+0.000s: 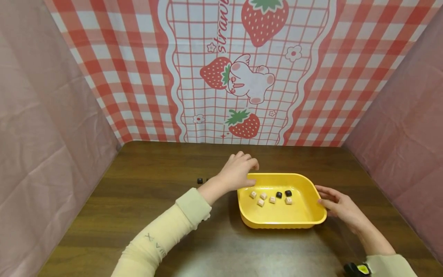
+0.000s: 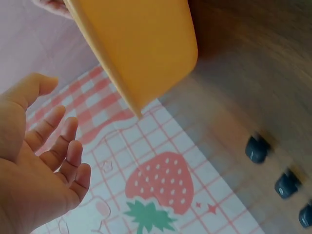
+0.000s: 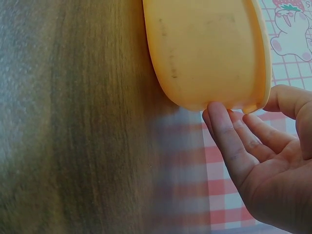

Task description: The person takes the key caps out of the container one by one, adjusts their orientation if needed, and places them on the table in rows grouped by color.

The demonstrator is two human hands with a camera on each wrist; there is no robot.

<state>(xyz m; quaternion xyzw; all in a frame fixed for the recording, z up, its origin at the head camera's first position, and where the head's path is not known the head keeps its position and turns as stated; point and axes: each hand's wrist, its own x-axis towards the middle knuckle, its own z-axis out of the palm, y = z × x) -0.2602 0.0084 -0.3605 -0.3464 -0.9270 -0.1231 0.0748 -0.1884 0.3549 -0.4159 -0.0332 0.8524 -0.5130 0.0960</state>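
Note:
A yellow plastic tub [image 1: 283, 222] stands on the table with several beige keycaps [image 1: 272, 200] and two black keycaps [image 1: 288, 193] scattered on its bottom. Over the tub's left rim hovers my left hand [image 1: 235, 171], thumb and fingers spread apart; the left wrist view shows nothing between them. With the thumb at the rim and the fingers against the outer wall, my right hand [image 3: 273, 151] grips the tub's right end. Several more black keycaps [image 2: 286, 184] lie in a row on the table left of the tub, partly hidden by my left forearm in the head view.
The brown wooden table [image 1: 145, 192] runs back to a red-and-white checked cloth [image 1: 138, 77] with strawberries on it. Pink cloth walls [image 1: 45, 134] rise on both sides. A dark wrist device [image 1: 358, 268] sits at the right sleeve.

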